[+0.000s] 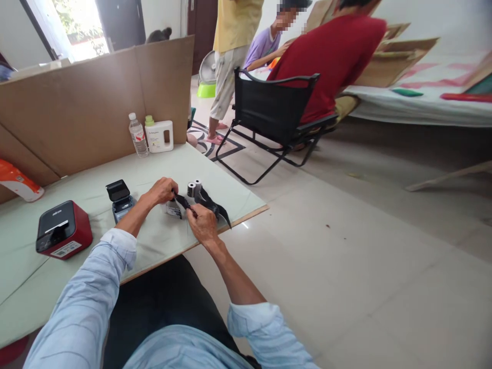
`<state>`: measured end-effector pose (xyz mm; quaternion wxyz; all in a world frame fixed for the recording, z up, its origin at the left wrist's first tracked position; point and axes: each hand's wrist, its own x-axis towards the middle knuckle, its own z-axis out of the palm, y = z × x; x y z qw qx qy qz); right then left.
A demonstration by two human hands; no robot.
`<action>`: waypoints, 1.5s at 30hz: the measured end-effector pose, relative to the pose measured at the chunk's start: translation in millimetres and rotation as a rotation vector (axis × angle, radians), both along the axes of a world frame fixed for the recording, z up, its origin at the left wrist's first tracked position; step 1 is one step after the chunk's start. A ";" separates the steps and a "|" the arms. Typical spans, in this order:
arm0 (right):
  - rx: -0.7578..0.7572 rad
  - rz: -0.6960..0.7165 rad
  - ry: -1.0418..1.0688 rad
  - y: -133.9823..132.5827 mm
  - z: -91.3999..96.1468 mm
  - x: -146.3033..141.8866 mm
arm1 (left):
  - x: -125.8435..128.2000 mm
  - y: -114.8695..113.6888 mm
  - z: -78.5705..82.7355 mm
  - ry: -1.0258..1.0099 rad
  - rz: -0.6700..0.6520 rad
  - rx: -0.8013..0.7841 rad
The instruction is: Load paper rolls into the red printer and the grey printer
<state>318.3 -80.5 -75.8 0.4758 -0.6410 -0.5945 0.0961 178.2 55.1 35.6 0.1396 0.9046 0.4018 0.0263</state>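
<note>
My left hand (pixel 163 190) pinches one end of a crumpled black strip (pixel 182 201). The fingers of my right hand (pixel 203 224) are closed on the strip's other end, so it stretches between both hands above the table. Beneath it lies a white packet with dark print (pixel 172 209), partly covered by my left hand. Just past my right hand stand two small paper rolls (pixel 191 189), and loose black wrapping (pixel 219 209) trails beside them to the table edge. Left of my hands sits a small printer with its lid raised (pixel 122 204).
A red and black box-shaped printer (pixel 63 229) is on the table (pixel 154 256) at left. A water bottle (pixel 138 136) and a white jug (pixel 159 136) stand by a cardboard panel (pixel 96 102). An orange-and-white bottle (pixel 19 180) lies farther left. Someone in red sits in a black chair (pixel 269 105).
</note>
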 end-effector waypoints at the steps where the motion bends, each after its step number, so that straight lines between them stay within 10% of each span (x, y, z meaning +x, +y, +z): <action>1: 0.001 -0.005 -0.011 -0.4 -2.2 0.6 | -0.1 -0.1 -0.7 0.009 -0.008 0.014; 13: 0.000 0.006 0.009 -3.7 -5.7 1.0 | -48.5 -18.0 16.9 -0.094 0.032 0.026; 21: 0.138 -0.011 0.075 -21.2 -2.9 -5.0 | -56.1 -42.1 -0.3 -0.061 0.022 0.043; 37: 0.123 0.277 0.063 -44.1 1.1 -27.4 | -75.4 -96.9 1.8 -0.223 -0.022 0.077; 45: 0.268 0.494 0.184 -28.7 21.0 -65.7 | -126.8 -122.2 8.1 -0.458 0.105 0.139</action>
